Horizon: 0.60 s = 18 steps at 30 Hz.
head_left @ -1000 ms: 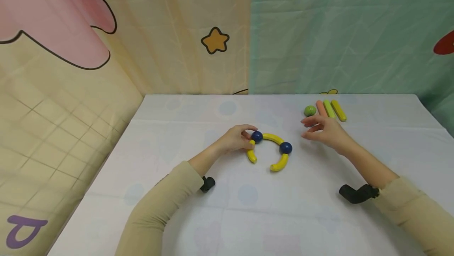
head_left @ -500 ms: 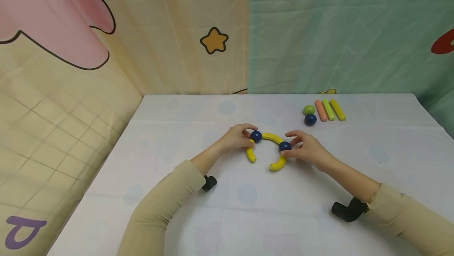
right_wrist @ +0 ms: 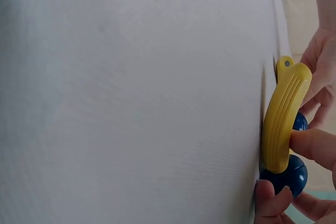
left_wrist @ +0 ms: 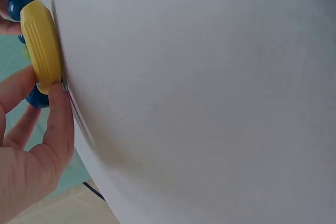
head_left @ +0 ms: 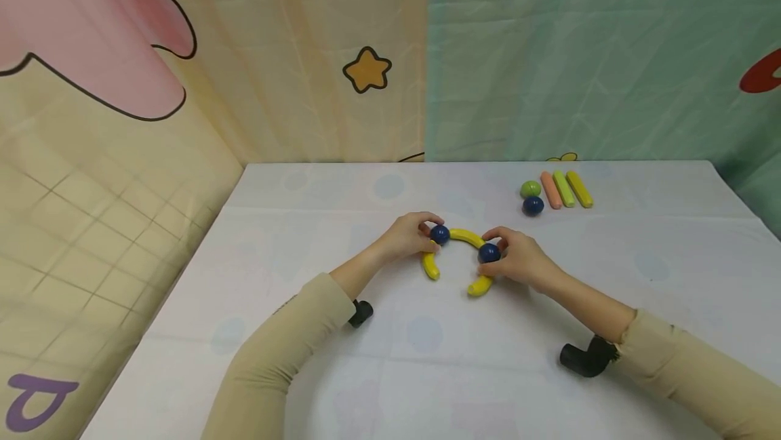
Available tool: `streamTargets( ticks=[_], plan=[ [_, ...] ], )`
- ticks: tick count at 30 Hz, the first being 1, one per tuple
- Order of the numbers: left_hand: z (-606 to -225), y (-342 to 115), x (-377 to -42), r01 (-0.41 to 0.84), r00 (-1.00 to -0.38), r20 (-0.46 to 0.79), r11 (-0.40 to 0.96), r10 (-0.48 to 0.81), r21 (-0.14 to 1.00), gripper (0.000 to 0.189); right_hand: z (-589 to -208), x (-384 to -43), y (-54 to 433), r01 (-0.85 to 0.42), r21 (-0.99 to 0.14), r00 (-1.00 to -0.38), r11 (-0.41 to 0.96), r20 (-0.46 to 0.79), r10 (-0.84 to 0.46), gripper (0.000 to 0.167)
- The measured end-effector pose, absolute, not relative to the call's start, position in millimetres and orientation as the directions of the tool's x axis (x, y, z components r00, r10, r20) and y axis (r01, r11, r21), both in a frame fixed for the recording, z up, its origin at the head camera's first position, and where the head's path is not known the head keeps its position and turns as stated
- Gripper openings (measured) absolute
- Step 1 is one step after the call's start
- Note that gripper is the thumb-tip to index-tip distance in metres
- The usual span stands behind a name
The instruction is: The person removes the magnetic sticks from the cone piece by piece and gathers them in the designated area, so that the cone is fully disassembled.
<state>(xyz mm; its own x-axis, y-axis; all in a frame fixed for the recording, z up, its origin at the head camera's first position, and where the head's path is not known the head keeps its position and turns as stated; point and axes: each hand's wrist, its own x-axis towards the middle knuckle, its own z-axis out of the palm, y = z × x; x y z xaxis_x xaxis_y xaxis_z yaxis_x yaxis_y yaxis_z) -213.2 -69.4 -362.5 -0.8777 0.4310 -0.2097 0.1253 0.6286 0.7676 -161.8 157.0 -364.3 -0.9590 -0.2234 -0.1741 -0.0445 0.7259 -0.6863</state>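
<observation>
Fingers of the left hand (head_left: 407,235) pinch together at the junction of the left yellow bar (head_left: 430,266) and the left blue ball (head_left: 440,234); those of the right hand (head_left: 521,260) grip the right blue ball (head_left: 489,253), forefinger beyond it and thumb on the near side, where the right yellow bar (head_left: 480,285) begins. Between the two balls we note the top yellow bar (head_left: 466,236), which completes an arch of five pieces on the white table (head_left: 366,386). We judge the construction to be partway along: the arch has its shape, but the lower ends of its side bars stand apart, facing the wearer. Whether each joint is fully seated we cannot tell, since the fingers cover the contacts. Five pieces lie unused near the far edge, well apart from both hands: a green ball (head_left: 530,188), a spare blue ball (head_left: 533,206) just in front of it, and, side by side, an orange stick (head_left: 550,190), a light green stick (head_left: 564,188) and a yellow stick (head_left: 579,189). In the right wrist view, we see one finger against the right yellow bar's flank, with other fingertips around the ball.
</observation>
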Motion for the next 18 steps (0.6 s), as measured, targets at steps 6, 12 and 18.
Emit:
streamTargets(
  ticks=[6, 12, 18],
  plan=[
    [-361.2, -73.3, -212.3, 0.132, -0.869, -0.209, 0.617, 0.448, 0.776, 0.046, -362.3, -165.0, 157.9, -0.072, -0.684, -0.949, 0.726, -0.177, -0.262, 0.058],
    [-359.8, -78.5, -210.1, 0.134, -0.86, -0.216, 0.613, 0.462, 0.779, 0.044, -361.2, -166.3, 159.8, -0.14, -0.692, -0.932, 0.708, -0.149, -0.329, 0.055],
    [-358.2, -84.4, -205.4, 0.121, -0.846, -0.237, 0.605, 0.478, 0.787, 0.043, -362.7, -171.0, 164.3, -0.232, -0.694, -0.901, 0.681, -0.111, -0.419, 0.051]
  ],
)
